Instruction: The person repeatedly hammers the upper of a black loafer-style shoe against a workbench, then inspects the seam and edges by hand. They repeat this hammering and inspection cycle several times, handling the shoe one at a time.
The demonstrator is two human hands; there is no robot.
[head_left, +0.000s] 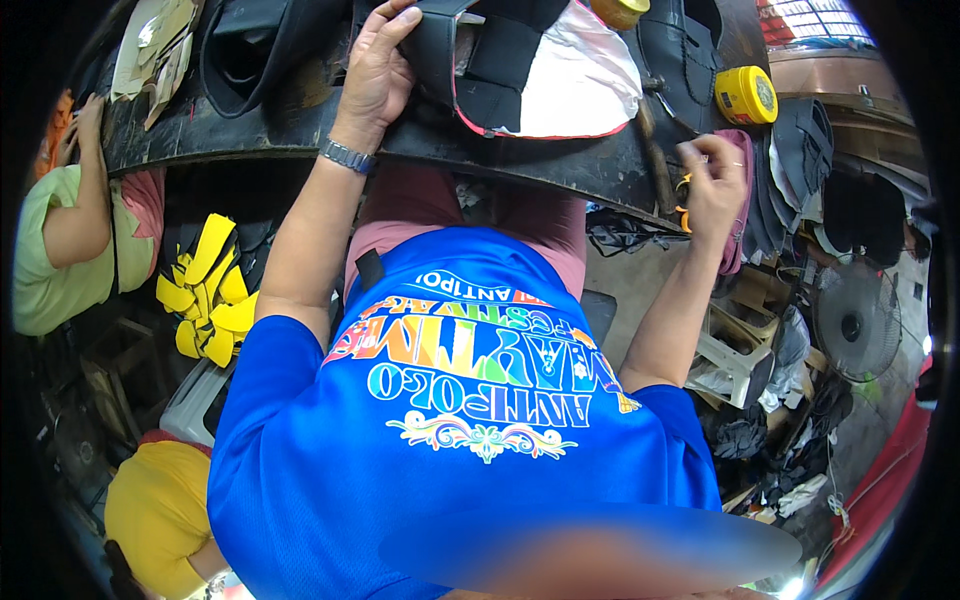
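My left hand (383, 68), with a metal watch on its wrist, is at the table's near edge. Its thumb and fingertips close on the left edge of a black bag-like piece (497, 85) with red edging. A white lining (578, 80) shows on the right part of that piece, which lies partly outside the top of the view. Off to the right, my right hand (718, 185) is raised beside the table edge, apart from the piece. Its fingers are curled together and slightly blurred; anything thin between them cannot be made out. Orange-handled scissors (684, 205) are partly hidden just left of it.
A hammer (657, 165) lies near the table's right edge. Beyond it are a yellow tub (746, 95) and black sewn pieces (682, 60). A pink case (741, 205) is behind my right hand. Another person (70, 230) is at far left, near yellow cut pieces (208, 295).
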